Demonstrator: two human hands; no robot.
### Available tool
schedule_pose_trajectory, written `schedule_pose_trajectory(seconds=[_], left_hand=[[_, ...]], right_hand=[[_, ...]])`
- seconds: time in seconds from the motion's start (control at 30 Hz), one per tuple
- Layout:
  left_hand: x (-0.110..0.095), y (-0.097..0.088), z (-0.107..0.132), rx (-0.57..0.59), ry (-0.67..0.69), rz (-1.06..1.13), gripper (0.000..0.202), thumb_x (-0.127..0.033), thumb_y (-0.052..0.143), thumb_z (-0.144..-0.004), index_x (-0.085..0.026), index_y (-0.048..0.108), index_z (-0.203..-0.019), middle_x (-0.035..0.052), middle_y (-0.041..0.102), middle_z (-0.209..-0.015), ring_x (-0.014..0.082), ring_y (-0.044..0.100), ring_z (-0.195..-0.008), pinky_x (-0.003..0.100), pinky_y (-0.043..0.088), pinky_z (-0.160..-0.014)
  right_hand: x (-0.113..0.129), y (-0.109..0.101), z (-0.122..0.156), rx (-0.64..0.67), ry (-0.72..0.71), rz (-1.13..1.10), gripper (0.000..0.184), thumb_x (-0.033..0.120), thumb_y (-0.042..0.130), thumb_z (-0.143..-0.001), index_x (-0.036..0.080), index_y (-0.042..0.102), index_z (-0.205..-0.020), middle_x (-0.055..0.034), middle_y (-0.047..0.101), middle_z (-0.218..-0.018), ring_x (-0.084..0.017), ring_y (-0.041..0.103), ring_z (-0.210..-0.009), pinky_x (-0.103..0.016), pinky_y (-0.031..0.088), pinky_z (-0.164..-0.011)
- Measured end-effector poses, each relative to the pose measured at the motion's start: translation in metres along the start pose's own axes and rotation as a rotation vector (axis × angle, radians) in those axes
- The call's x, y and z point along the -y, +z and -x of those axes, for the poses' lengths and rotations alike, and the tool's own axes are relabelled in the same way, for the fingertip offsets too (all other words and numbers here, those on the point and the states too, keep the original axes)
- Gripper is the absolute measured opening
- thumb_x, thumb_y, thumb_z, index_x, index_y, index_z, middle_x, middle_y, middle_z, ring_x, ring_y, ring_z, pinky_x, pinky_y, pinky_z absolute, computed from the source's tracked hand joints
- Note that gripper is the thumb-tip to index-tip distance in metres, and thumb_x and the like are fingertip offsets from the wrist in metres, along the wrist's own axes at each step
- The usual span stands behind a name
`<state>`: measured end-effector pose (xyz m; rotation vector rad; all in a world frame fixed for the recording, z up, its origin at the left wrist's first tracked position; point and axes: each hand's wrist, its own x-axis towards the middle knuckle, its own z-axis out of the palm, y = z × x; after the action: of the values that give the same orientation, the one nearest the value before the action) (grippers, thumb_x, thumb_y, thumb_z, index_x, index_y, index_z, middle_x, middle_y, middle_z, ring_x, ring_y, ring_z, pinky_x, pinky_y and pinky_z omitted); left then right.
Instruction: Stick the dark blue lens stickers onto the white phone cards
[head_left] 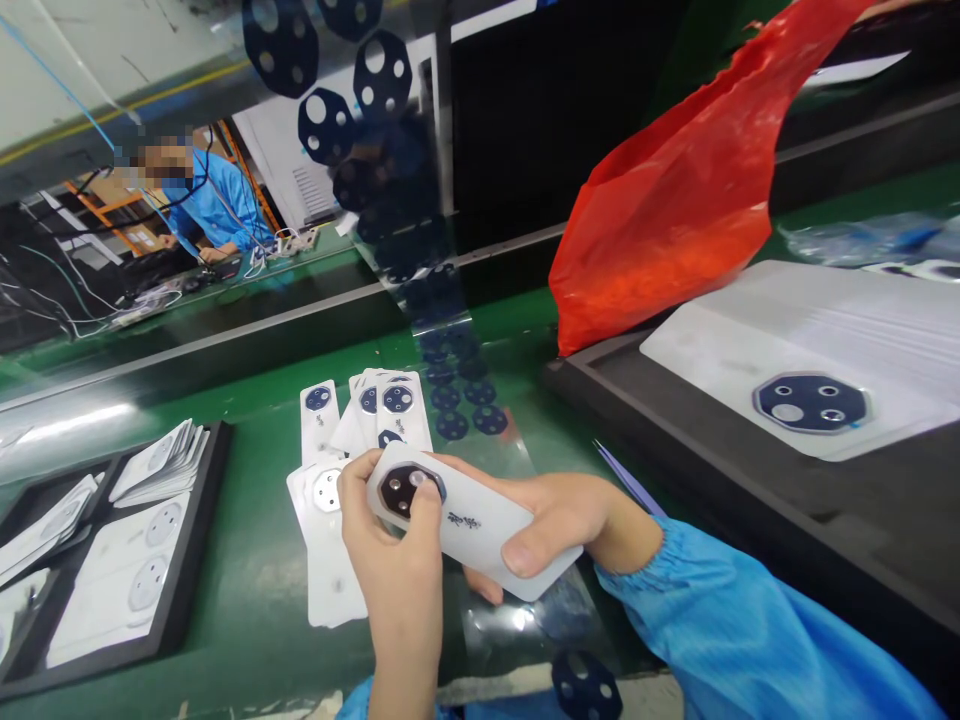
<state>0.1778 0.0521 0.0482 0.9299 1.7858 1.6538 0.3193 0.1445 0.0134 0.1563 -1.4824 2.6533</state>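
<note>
My right hand (559, 525) holds a white phone back cover (472, 525) from below, thumb pressed on its near edge. My left hand (394, 560) comes up from the bottom and its thumb presses on the dark octagonal camera piece (405, 490) at the cover's left end, fingers curled around that end. Both hands are closed on the cover, above a green belt (255, 560). Just beyond them lie fanned white covers (375, 405), some with blue camera pieces, and others under my left hand (330, 570).
A clear strip with dark camera stickers (390, 210) hangs from the top down to the belt. A black tray (112, 560) of white covers sits left. At right, a black tray (720, 470) holds a stack of covers (817, 360); a red bag (675, 190) stands behind. A person in blue (217, 205) works far left.
</note>
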Motion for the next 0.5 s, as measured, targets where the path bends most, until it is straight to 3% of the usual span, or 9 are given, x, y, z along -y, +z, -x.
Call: schedule_pose_trajectory(seconds=[0.23, 0.5], left_hand=[[-0.0003, 0.0010, 0.0034, -0.061, 0.088, -0.072, 0.033, -0.032, 0.071, -0.077, -0.023, 0.059, -0.107, 0.0057, 0.058, -0.108, 0.0234, 0.060, -0.098, 0.031, 0.052, -0.077], [0.0009, -0.0077, -0.0018, -0.033, 0.117, -0.097, 0.024, -0.034, 0.068, -0.080, -0.022, 0.061, -0.099, 0.0036, 0.058, -0.099, 0.0232, 0.059, -0.097, 0.034, 0.049, -0.085]], right_hand=[[0.0015, 0.0017, 0.0001, -0.016, 0.040, 0.022, 0.119, 0.045, 0.081, -0.082, 0.027, -0.009, -0.157, -0.0053, 0.063, -0.099, -0.019, 0.066, -0.079, -0.032, 0.052, -0.070], [0.0062, 0.0032, -0.0030, 0.050, 0.032, 0.052, 0.115, 0.042, 0.080, -0.085, 0.022, -0.007, -0.157, -0.0060, 0.060, -0.103, -0.016, 0.064, -0.080, -0.026, 0.051, -0.069]])
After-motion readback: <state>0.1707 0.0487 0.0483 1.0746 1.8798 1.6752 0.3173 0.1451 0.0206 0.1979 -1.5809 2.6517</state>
